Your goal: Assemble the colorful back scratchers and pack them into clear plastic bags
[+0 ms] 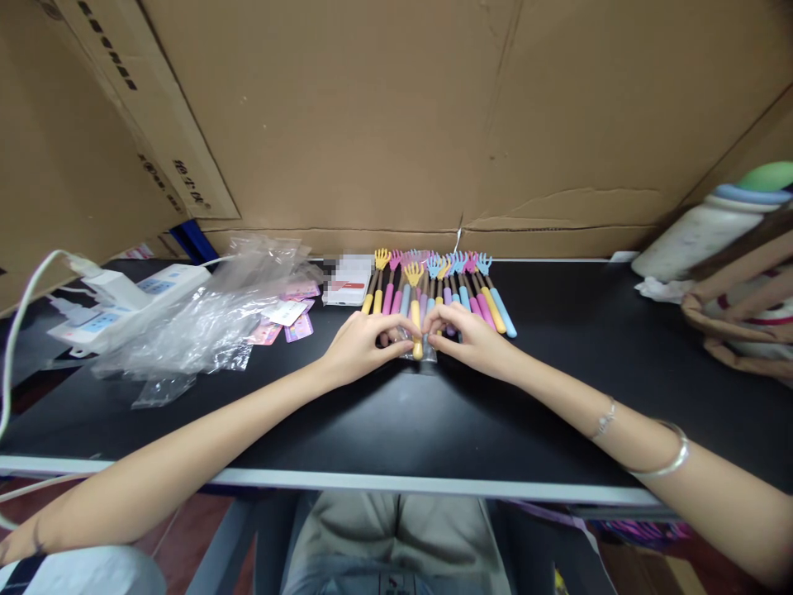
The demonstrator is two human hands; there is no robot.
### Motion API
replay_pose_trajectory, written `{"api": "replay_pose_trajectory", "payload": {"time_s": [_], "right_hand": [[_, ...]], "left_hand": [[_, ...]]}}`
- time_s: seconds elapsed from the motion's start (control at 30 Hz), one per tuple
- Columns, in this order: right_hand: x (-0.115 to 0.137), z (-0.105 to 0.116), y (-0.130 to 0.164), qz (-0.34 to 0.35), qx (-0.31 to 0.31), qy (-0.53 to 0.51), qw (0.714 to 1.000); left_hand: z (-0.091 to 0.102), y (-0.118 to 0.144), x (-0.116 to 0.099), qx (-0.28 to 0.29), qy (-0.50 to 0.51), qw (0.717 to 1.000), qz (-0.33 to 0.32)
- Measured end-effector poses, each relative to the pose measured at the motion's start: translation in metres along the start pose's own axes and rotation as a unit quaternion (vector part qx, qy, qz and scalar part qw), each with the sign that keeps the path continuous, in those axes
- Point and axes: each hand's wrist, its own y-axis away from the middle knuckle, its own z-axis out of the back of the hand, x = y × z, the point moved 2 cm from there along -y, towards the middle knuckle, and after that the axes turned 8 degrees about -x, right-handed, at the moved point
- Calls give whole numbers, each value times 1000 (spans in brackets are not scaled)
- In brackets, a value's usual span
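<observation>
**Both hands pinch one back scratcher**

Forearms stretched across the black table (557,388), left hand (359,345) and right hand (474,337) met fingertip to fingertip, pinched shut on the yellow-handled scratcher (415,318) in clear wrap, before the scratcher row (458,285).

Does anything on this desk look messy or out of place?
Mostly tidy: the back scratchers lie in a neat row. The odd spot is the crumpled heap of clear plastic bags at left, spread over loose cards and partly over a power strip. Both hands pinch a yellow-handled scratcher.
</observation>
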Motion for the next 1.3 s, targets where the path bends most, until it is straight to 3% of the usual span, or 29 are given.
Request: {"api": "replay_pose_trajectory", "payload": {"time_s": [0.37, 0.63, 1.3], "right_hand": [[2, 0, 0, -2, -6, 2, 1000], [3, -6, 1, -36, -6, -86, 996], [6, -8, 4, -84, -10, -161, 983]], "left_hand": [[0, 0, -2, 3, -11, 1000, 7], [-1, 1, 0, 1, -1, 1000, 11], [1, 2, -4, -9, 15, 1000, 25]]}}
